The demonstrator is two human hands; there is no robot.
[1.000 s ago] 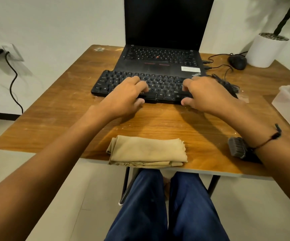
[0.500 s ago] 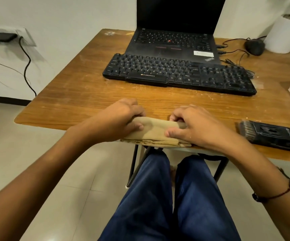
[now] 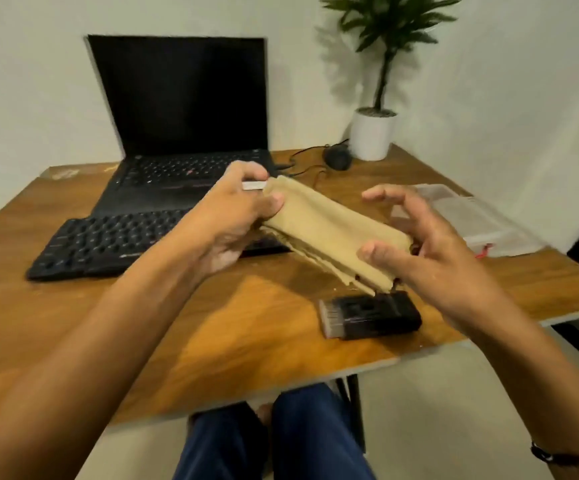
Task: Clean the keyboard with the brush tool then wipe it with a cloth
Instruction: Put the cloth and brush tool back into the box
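A folded tan cloth (image 3: pixel 329 233) is held in the air above the table between both hands. My left hand (image 3: pixel 236 216) pinches its far left end. My right hand (image 3: pixel 416 244) grips its near right end with thumb and lower fingers, the upper fingers spread. The black keyboard (image 3: pixel 108 240) lies on the wooden table (image 3: pixel 212 327) at the left, its right part hidden behind my left hand and the cloth. The black brush tool (image 3: pixel 371 315) lies on the table below the cloth, bristles pointing left.
An open black laptop (image 3: pixel 180 133) stands behind the keyboard. A black mouse (image 3: pixel 337 157) with a cable and a white potted plant (image 3: pixel 373 133) sit at the back right. A clear plastic box (image 3: pixel 468 220) sits at the right edge. My legs are under the table.
Both hands went from the keyboard to the cloth at the table's front edge, then lifted it up and to the right, above the brush tool. The view has swung upward and right.
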